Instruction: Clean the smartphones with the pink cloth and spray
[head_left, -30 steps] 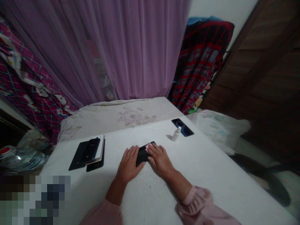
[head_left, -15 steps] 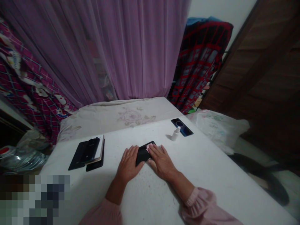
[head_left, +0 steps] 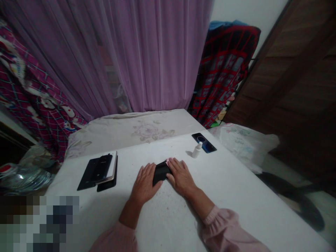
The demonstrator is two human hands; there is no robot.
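Note:
A black phone (head_left: 161,172) lies flat on the white table between my two hands. My left hand (head_left: 144,185) grips its left end, with the thumb at the near edge and the fingers along the far side. Over the right end rests my right hand (head_left: 181,178), its fingers pressing a small pink cloth (head_left: 168,161) against the phone. Most of the cloth is hidden under those fingers. Beyond my right hand a small white bottle (head_left: 196,150) stands upright, close to a dark blue phone (head_left: 206,143) lying flat.
At the left of the table (head_left: 168,224) is a group of phones (head_left: 101,169), partly stacked. A floral cloth (head_left: 123,134) covers the far end before a purple curtain (head_left: 162,63). A large water bottle (head_left: 23,178) stands off the left edge; a plastic bag (head_left: 241,140) sits at the right.
My right hand has shifted slightly over the phone's right end, so less of the pink cloth shows. My left hand stays in place on the phone.

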